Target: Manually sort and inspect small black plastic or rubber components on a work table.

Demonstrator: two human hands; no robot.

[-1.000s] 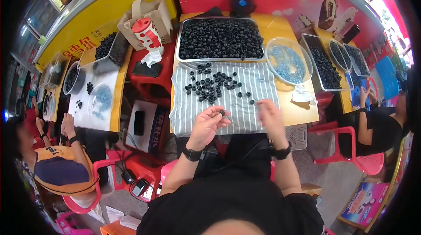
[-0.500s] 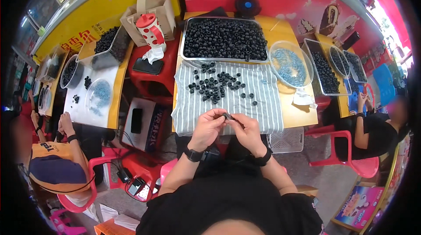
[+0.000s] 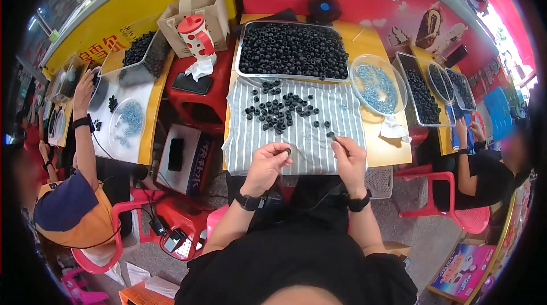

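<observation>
My left hand (image 3: 266,164) pinches a small black ring-shaped part (image 3: 288,151) between thumb and fingertips, just above the near edge of a grey striped cloth (image 3: 242,148). To the right, my right hand (image 3: 350,164) has its fingertips pressed together beside a loose black part (image 3: 330,134) on the cloth. Whatever sits in that pinch is too small to make out. Beyond both hands lies a scattered group of black parts (image 3: 279,108). Behind the cloth stands a metal tray (image 3: 238,60) heaped with more of them. On the right, a round clear tub (image 3: 402,91) holds small bluish pieces.
Crumpled tissue (image 3: 393,128) lies below the tub. Left of my table, a red stool (image 3: 185,111) carries a phone (image 3: 192,83), a red-and-white cup (image 3: 196,37) and a paper bag (image 3: 219,11). Co-workers sit at tables with similar bins, left and right.
My hands have moved apart. The right has gone right and forward to the loose part, while the left stays near its place. The co-worker on the left has raised an arm toward a bin.
</observation>
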